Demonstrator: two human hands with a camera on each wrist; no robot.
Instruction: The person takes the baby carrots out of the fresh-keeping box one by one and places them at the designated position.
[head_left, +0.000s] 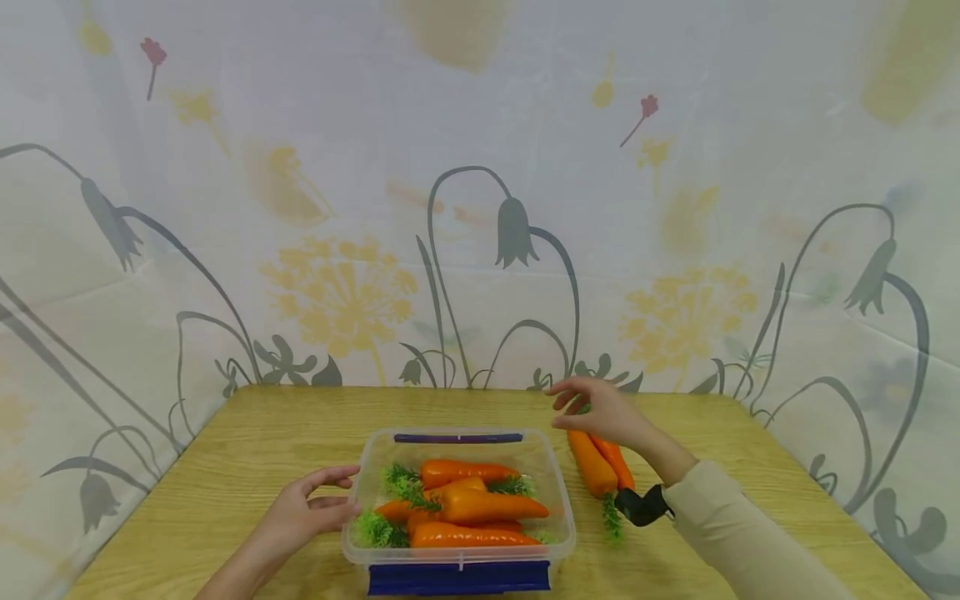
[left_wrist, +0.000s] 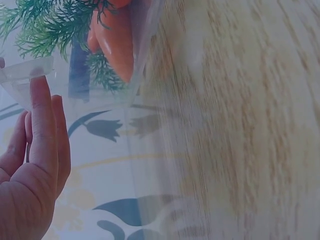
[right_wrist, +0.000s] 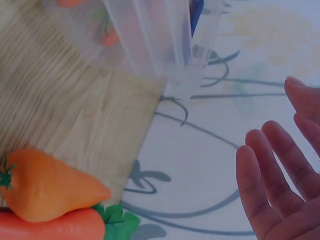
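Note:
A clear plastic box [head_left: 564, 500] with blue clips holds several orange toy carrots [head_left: 491, 505] with green tops. At its left side, my left hand [head_left: 311, 504] touches the rim with its fingertips; in the left wrist view the straight forefinger of the left hand [left_wrist: 37, 150] meets the rim's corner [left_wrist: 27, 70]. My right hand [head_left: 603, 412] hovers right of the box over two more carrots [head_left: 592, 462], its fingers loosely bent and nothing between them. In the right wrist view the fingers of the right hand [right_wrist: 285, 185] stand apart from the nearest carrot [right_wrist: 52, 185].
Everything stands on a wood-grain table [head_left: 285, 425]. A white cloth [head_left: 480, 108] printed with flowers hangs behind and beside the table. A small black device [head_left: 641, 505] is on the right wrist, by the sleeve [head_left: 738, 525].

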